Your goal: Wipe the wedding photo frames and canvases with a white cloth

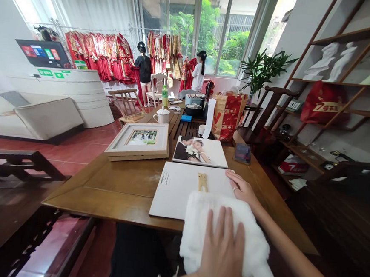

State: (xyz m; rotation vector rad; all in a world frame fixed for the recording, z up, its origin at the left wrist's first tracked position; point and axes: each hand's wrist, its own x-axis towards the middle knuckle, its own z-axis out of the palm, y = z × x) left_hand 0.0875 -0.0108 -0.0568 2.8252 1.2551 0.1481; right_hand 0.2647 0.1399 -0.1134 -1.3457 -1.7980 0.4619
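Observation:
My left hand (223, 248) lies flat with fingers stretched out on a white fluffy cloth (198, 218), which covers the near right part of a closed white album (176, 189) on the wooden table (120, 184). My right hand (242, 188) rests open on the album's right edge, fingers flat, a ring on one finger. A small wooden piece (202, 181) lies on the album just beyond the cloth.
Beyond lie a wedding photo book (200, 151), a framed photo (140, 141), a white teapot (162, 116) and a red bag (227, 116). Two people stand at a rack of red garments (102, 53). Wooden shelves (328, 107) line the right; a bench (19, 164) is at the left.

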